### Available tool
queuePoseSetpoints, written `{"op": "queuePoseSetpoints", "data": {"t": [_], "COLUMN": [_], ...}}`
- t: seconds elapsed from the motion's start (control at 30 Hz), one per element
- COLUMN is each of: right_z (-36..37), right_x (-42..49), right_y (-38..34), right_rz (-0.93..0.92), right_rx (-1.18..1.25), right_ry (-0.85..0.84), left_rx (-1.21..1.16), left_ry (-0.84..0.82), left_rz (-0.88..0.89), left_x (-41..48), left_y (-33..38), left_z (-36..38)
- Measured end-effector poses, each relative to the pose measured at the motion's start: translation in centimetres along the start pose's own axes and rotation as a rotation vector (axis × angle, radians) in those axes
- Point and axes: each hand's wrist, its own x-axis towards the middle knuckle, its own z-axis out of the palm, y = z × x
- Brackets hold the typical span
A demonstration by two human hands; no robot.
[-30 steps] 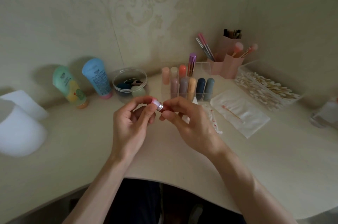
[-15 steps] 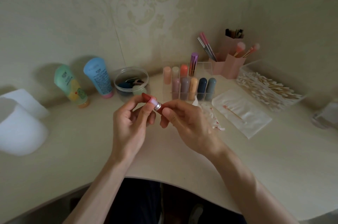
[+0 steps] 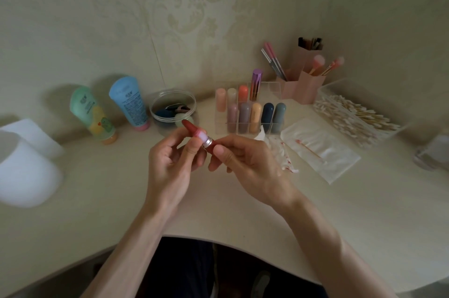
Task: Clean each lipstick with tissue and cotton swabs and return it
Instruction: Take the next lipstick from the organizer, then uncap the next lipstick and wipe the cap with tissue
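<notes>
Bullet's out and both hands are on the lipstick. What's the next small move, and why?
Probably take the right hand off the lipstick and pick up the stained tissue lying just beside it, with the left hand holding its grip near the silver collar. The red bullet stands exposed and nothing is wiping it yet.

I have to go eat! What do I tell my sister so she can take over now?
Left hand pinches the red lipstick by its collar; right hand grips its base. It is uncapped, bullet out. Stained tissue and a used cotton swab lie beside the right hand, so some wiping is done. To do: clean it, cap it, return it to the clear organizer.
</notes>
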Motion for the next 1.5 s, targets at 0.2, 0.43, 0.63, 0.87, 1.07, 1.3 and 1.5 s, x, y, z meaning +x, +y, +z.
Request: {"op": "queuePoseSetpoints", "data": {"t": [0.2, 0.43, 0.63, 0.87, 1.07, 1.3, 1.5], "right_z": [-0.1, -0.5, -5.4, -7.4, -5.8, -4.4, -3.6], "right_x": [0.2, 0.1, 0.1, -0.8, -0.8, -0.5, -0.7], "right_y": [0.1, -0.8, -0.8, -0.3, -0.3, -0.7, -1.1], "right_rz": [0.013, 0.004, 0.056, 0.236, 0.265, 0.142, 0.121], "right_rx": [0.061, 0.086, -0.206, -0.637, -0.818, -0.622, -0.261], "right_ry": [0.036, 0.015, 0.567, 0.166, 0.001, 0.179, 0.306], "left_rx": [-0.062, -0.020, -0.048, -0.031, -0.031, 0.001, -0.053], "left_ry": [-0.056, -0.097, -0.111, -0.142, -0.159, -0.213, -0.251], "left_rz": [-0.034, -0.027, -0.070, -0.029, -0.035, -0.063, -0.106], "left_x": [-0.3, -0.2, -0.3, -0.2, -0.4, -0.5, -0.3], "left_y": [0.1, -0.3, -0.4, -0.4, -0.2, -0.5, -0.5], "left_z": [0.2, 0.1, 0.1, 0.2, 0.3, 0.1, 0.3]}}
